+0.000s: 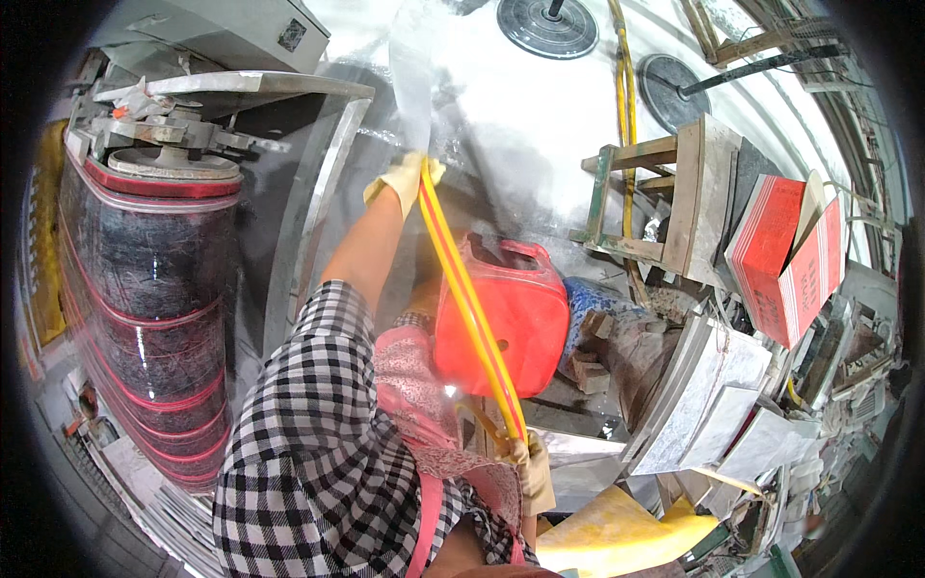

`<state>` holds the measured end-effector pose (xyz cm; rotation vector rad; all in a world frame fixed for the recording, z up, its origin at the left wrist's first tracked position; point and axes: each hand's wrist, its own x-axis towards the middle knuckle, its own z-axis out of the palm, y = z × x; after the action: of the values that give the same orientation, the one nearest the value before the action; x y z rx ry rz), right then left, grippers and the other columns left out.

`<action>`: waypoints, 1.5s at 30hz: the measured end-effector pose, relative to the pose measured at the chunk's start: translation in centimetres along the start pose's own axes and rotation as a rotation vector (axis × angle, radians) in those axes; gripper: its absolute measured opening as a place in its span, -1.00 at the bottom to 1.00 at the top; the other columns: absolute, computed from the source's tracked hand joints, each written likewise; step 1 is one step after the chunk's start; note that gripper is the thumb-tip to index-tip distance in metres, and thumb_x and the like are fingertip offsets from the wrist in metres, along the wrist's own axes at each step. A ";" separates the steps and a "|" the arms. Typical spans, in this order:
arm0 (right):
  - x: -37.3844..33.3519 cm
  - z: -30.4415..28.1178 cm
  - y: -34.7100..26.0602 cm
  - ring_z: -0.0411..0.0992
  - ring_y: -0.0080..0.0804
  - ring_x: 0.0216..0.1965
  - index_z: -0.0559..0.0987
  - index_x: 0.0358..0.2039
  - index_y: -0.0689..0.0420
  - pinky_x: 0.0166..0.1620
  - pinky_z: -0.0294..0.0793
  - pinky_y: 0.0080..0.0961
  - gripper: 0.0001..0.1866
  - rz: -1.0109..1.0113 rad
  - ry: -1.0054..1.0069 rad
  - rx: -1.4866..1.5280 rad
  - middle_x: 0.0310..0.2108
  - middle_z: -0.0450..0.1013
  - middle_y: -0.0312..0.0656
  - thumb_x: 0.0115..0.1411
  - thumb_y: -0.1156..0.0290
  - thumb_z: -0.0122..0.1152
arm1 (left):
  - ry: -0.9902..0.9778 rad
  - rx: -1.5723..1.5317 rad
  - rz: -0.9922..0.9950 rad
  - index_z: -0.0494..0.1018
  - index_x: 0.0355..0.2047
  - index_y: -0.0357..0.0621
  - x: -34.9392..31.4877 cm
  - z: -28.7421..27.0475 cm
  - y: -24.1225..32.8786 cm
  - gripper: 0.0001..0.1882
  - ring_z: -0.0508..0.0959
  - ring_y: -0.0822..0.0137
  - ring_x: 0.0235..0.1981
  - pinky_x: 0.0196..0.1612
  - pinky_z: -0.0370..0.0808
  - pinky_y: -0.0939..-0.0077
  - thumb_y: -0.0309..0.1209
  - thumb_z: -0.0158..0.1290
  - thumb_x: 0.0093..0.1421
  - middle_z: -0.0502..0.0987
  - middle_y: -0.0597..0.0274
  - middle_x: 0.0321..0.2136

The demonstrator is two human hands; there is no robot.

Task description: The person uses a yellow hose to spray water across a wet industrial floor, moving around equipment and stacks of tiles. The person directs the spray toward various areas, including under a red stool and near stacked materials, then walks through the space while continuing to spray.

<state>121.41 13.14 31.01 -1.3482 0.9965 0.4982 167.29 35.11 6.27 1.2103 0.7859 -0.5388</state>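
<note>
My left hand [403,183], in a pale cream glove, is closed round the upper end of a yellow hose [467,299] with a red stripe. A pale, blurred stream [412,87] fans out beyond that end over the wet floor. Lower down, near my waist, my right hand [536,474] wears a similar glove and is closed on the hose. Between the hands the hose crosses in front of a red plastic piece [535,318] with a handle-like opening at its top; whether it is a can or a stool, I cannot tell. My pink apron [414,385] hangs beside it.
A tall dark roll with red bands [164,260] stands at left beside a metal frame [337,144]. Round black bases [547,27] sit on the pale wet floor ahead. At right are a wooden stand [689,193], a red carton [771,250] and leaning slabs [694,405].
</note>
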 end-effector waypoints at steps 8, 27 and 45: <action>-1.5 -2.0 2.3 0.37 -0.53 -0.49 0.53 -0.33 0.16 -0.40 0.32 -0.56 -0.22 0.081 0.019 -0.124 -0.51 0.53 -0.24 0.05 -0.45 0.06 | -0.032 -0.059 -0.105 0.43 -0.20 -0.50 -0.8 2.3 -3.8 -0.61 0.57 0.21 -0.50 -0.47 0.55 0.43 -0.28 -0.13 0.33 0.57 -0.12 -0.36; 0.1 1.1 -0.5 0.42 -0.52 -0.43 0.54 -0.32 0.25 -0.34 0.38 -0.54 -0.23 -0.023 0.025 -0.070 -0.53 0.53 -0.22 0.08 -0.37 0.13 | -0.080 -0.096 -0.009 0.40 -0.18 -0.55 -0.2 5.8 1.5 -0.61 0.57 0.18 -0.48 -0.51 0.53 0.48 -0.33 -0.14 0.31 0.55 -0.16 -0.37; 0.9 0.1 3.1 0.35 -0.55 -0.45 0.55 -0.26 0.21 -0.38 0.32 -0.52 -0.33 -0.026 -0.007 -0.039 -0.49 0.48 -0.30 0.10 -0.26 0.22 | -0.054 -0.053 0.036 0.40 -0.25 -0.51 0.1 4.5 2.8 -0.70 0.54 0.23 -0.54 -0.54 0.50 0.49 -0.38 -0.11 0.31 0.54 -0.11 -0.42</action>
<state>119.40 13.66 28.53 -1.3915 0.9668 0.5048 170.50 31.63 8.58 1.1540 0.7267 -0.5160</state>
